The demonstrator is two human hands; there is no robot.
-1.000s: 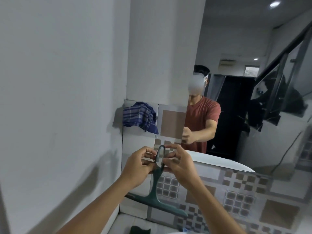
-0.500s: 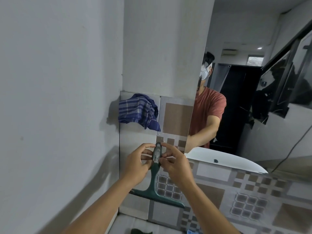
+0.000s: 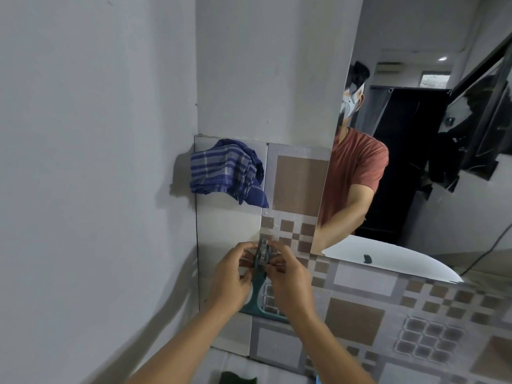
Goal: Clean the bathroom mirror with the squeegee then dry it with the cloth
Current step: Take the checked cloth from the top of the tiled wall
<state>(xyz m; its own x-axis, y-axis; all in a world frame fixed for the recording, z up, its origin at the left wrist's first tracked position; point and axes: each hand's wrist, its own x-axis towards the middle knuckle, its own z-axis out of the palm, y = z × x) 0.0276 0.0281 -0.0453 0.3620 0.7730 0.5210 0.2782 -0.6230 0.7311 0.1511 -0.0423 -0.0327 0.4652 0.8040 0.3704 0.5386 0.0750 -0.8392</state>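
Note:
A green squeegee (image 3: 259, 296) hangs against the tiled wall, handle up and blade down. My left hand (image 3: 231, 275) and my right hand (image 3: 288, 277) both pinch the top of its handle, close to a small hook on the tile. A blue checked cloth (image 3: 225, 170) hangs bunched on the wall, above and left of my hands. The mirror (image 3: 415, 162) fills the upper right and reflects a person in a red shirt.
A white wall (image 3: 97, 162) closes in the left side. Patterned tiles (image 3: 354, 320) cover the wall below the mirror. A dark green object (image 3: 238, 378) lies on the ledge at the bottom edge. The mirror reflects a white basin rim (image 3: 399, 261).
The view has shifted left and nearer to the corner. Both hands stay pinched on the squeegee handle top, now lower and nearer the wall; the blade is mostly hidden behind my wrists.

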